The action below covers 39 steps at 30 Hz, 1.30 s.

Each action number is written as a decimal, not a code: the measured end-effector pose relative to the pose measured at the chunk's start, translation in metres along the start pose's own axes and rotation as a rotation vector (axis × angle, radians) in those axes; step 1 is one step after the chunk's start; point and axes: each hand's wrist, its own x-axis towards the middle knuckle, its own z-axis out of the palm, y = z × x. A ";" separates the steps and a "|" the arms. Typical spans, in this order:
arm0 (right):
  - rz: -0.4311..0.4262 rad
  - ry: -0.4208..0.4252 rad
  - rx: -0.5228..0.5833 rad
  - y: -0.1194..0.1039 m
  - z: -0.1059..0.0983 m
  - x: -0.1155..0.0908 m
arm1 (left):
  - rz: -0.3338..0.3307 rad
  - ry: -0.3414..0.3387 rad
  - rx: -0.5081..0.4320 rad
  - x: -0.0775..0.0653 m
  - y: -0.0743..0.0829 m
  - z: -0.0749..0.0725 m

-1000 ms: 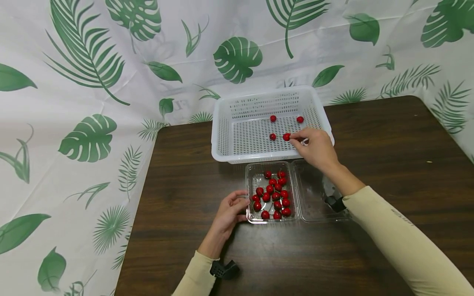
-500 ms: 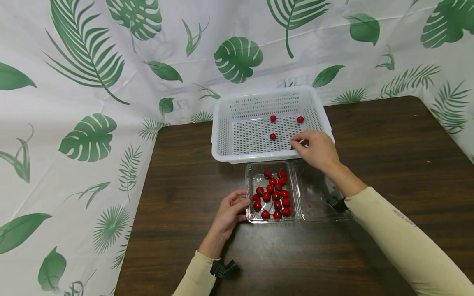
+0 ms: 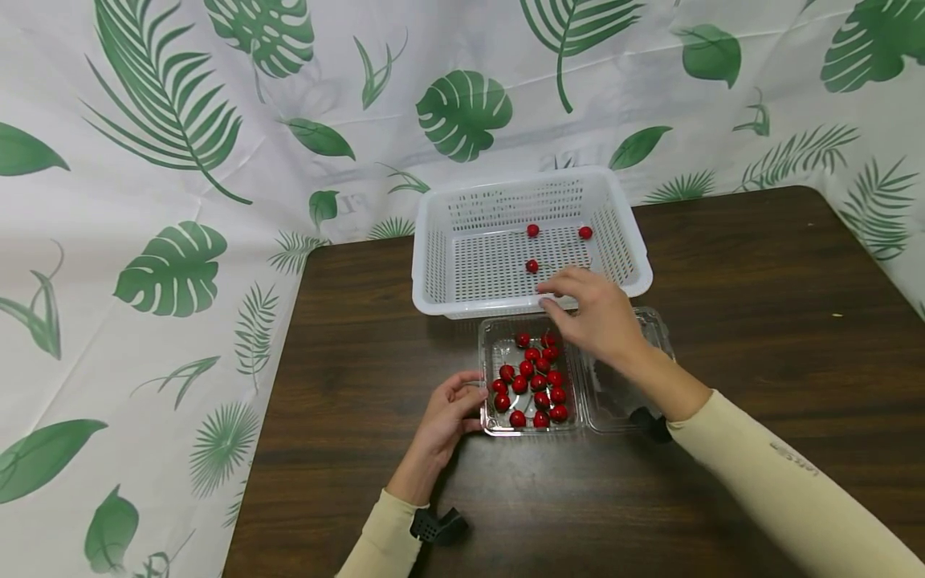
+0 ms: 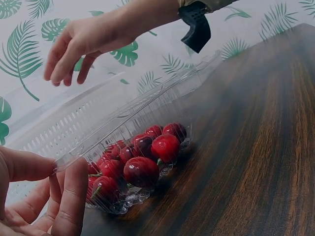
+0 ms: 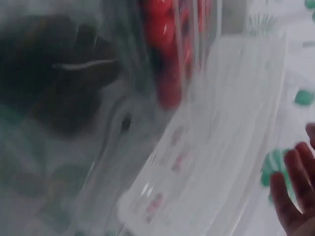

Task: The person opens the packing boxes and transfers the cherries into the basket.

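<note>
My left hand point(image 3: 446, 416) pinches the left rim of a clear plastic clamshell box point(image 3: 499, 323). In the left wrist view, thumb and fingers point(image 4: 74, 196) hold that rim from both sides. Several red cherries point(image 3: 538, 383), some with green stems, lie in the box. My right hand point(image 3: 598, 315) hovers over the front edge of a white perforated basket point(image 3: 470, 308), fingers loosely bent and apart, with nothing seen between them. In the basket lie a front cherry point(image 3: 531, 266), a back cherry point(image 3: 532, 230) and a right cherry point(image 3: 585, 233); my right hand covers its front right part.
The box's clear lid point(image 3: 607, 401) lies folded out to the right, under my right forearm. Everything stands on a dark wooden table point(image 3: 347, 345). A white leaf-print cloth point(image 3: 390, 96) hangs behind the basket. The right wrist view is blurred.
My right hand let go of a cherry at the basket's front right, then drew back left and toward the box with its fingers spreading. My left hand stays on the box.
</note>
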 end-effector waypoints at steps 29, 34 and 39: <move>0.039 -0.598 -0.120 -0.034 0.063 -0.041 | 0.003 -0.014 -0.016 -0.001 0.002 0.000; 0.014 -0.595 -0.097 -0.034 0.068 -0.041 | 0.001 -0.019 -0.022 -0.002 0.002 0.000; 0.030 -0.585 -0.090 -0.032 0.071 -0.041 | -0.002 -0.018 -0.016 -0.002 0.002 0.000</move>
